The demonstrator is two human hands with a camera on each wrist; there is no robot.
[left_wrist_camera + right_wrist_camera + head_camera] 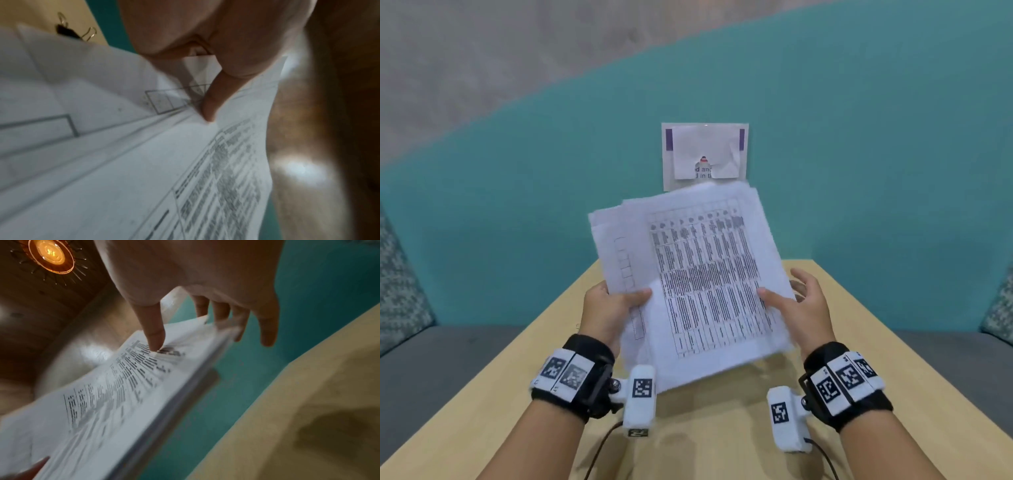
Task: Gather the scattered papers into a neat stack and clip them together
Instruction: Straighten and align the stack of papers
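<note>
A loose stack of white printed papers (705, 274) is held tilted above the wooden table (722, 428), its sheets fanned out of line at the top left. My left hand (633, 298) grips the left edge, thumb (207, 110) on top and fingers hidden beneath. My right hand (791, 291) is at the right edge; its thumb (154, 340) rests on the top sheet and its fingers are straight and spread past the edge. A black binder clip (68, 30) with silver handles lies on the table beyond the papers (123, 162).
A teal wall (859, 154) rises behind the table, with a white notice (705, 154) stuck to it. Grey seats (431, 359) flank the table on both sides. A lit ceiling lamp (51, 254) shows in the right wrist view.
</note>
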